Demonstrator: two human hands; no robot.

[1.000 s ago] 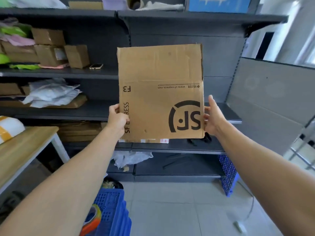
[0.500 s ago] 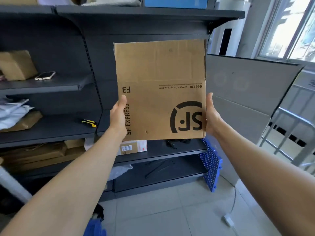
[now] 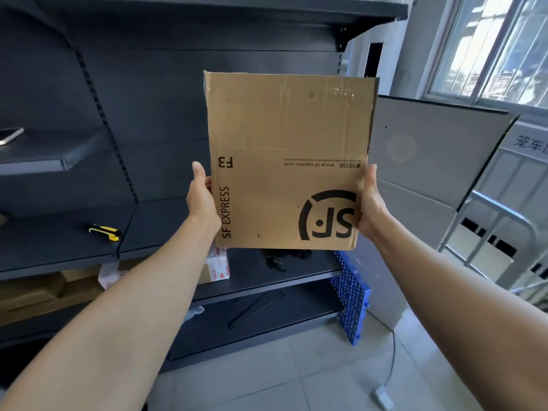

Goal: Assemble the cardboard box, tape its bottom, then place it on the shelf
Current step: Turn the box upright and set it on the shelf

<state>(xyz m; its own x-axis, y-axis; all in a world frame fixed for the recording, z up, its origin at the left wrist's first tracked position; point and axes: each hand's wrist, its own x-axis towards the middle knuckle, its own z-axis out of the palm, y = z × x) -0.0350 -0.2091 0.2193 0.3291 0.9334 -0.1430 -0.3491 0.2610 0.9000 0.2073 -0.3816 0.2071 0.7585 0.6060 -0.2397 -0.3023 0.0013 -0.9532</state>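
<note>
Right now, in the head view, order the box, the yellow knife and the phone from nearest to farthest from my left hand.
1. Box: gripped at its left edge by the left hand.
2. Knife: on the middle shelf, lower left.
3. Phone: on the upper shelf, far left.

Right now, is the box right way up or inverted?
Inverted: on the cardboard box the SF logo and web address read upside down.

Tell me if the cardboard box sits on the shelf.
No, left hand and right hand hold the brown cardboard box up before the dark metal shelf.
</note>
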